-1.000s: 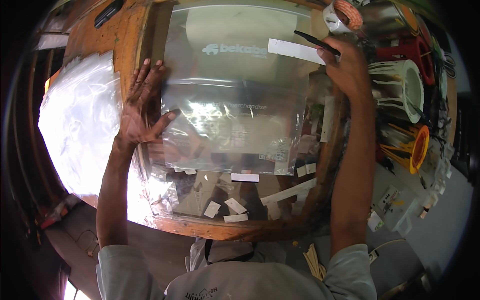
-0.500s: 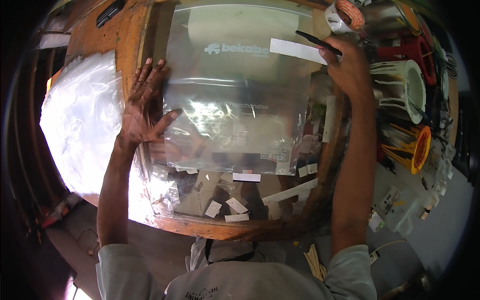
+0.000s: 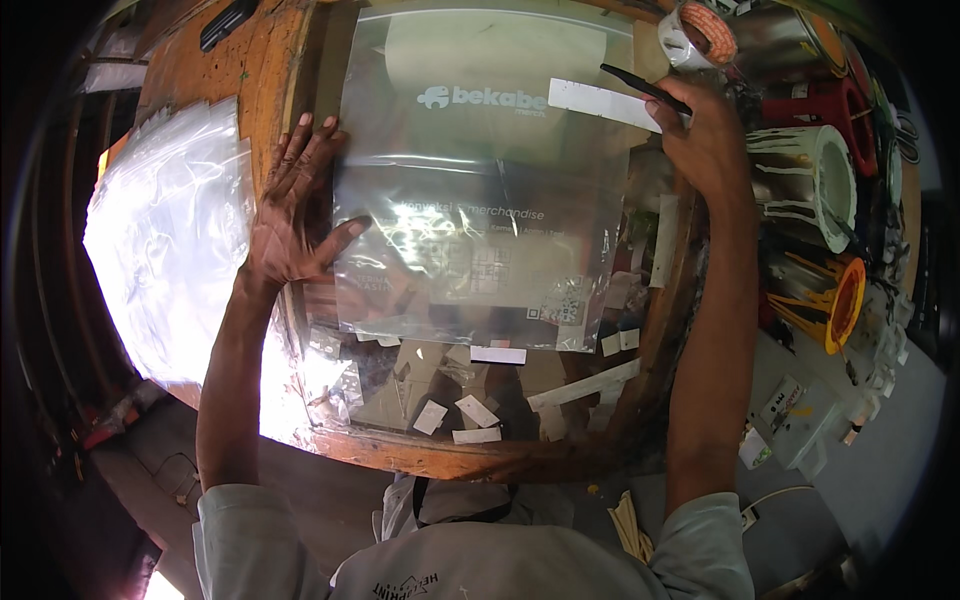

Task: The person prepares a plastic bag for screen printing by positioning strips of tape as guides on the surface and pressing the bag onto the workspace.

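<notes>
A clear plastic bag (image 3: 480, 185) with white print lies flat on the glass-topped table (image 3: 385, 405). My left hand (image 3: 295, 205) rests at its left edge, fingers spread, the thumb touching the bag. At the upper right, my right hand (image 3: 700, 130) is closed around a slim black pen-like tool (image 3: 628, 78), whose exact kind I cannot tell. Its tip points up and left. Beneath that tool a white strip (image 3: 600, 101) lies across the bag's upper right edge, its right end at my right fingers. A small white piece (image 3: 497, 355) sits at the bag's bottom edge.
A stack of clear bags (image 3: 180, 230) lies on the left. Small white pieces (image 3: 475, 410) are scattered near the front edge. To the right stand a tape roll (image 3: 700, 35), a white-streaked can (image 3: 815, 185) and a yellow-rimmed can (image 3: 840, 300). A black object (image 3: 228, 25) lies at the far left.
The whole scene has shifted slightly to the right in the picture. Both hands, the bag and the white strip keep nearly the same places relative to each other.
</notes>
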